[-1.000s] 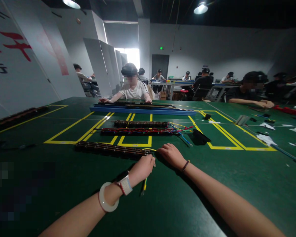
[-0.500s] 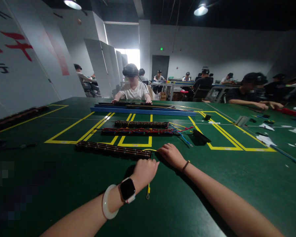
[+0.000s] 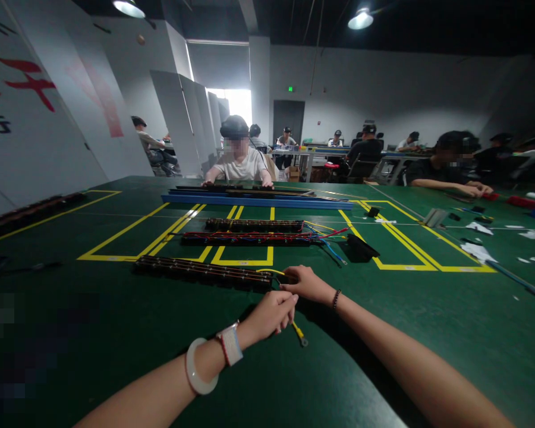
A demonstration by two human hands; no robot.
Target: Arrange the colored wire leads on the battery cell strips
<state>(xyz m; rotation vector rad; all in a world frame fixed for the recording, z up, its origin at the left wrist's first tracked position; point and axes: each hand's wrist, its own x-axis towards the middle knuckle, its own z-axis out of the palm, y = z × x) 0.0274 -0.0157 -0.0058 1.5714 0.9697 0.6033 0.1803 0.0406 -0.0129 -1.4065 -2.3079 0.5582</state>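
Note:
My left hand [image 3: 270, 315], with a white bangle and a watch strap at its wrist, is closed in a pinch on a yellow-green wire. The wire's end with a metal ring terminal [image 3: 301, 337] sticks out below its fingers. My right hand [image 3: 307, 285], wearing a beaded bracelet, has its fingers bent together at a yellow wire [image 3: 270, 271]; the fingertips are partly hidden. This wire comes from the right end of a long black strip with copper-coloured lines [image 3: 205, 271], which lies flat just left of both hands.
Beyond lie a black strip with red and blue wires [image 3: 245, 239], another dark strip [image 3: 254, 224] and a blue channel [image 3: 258, 201]. A black piece [image 3: 361, 248] and paper scraps [image 3: 477, 251] lie to the right. Co-workers sit across the table [image 3: 383, 356] and further right.
My left hand has turned and moved slightly right, and the ring terminal has swung right and up with it. My right hand has dropped slightly, and the two hands are closer together.

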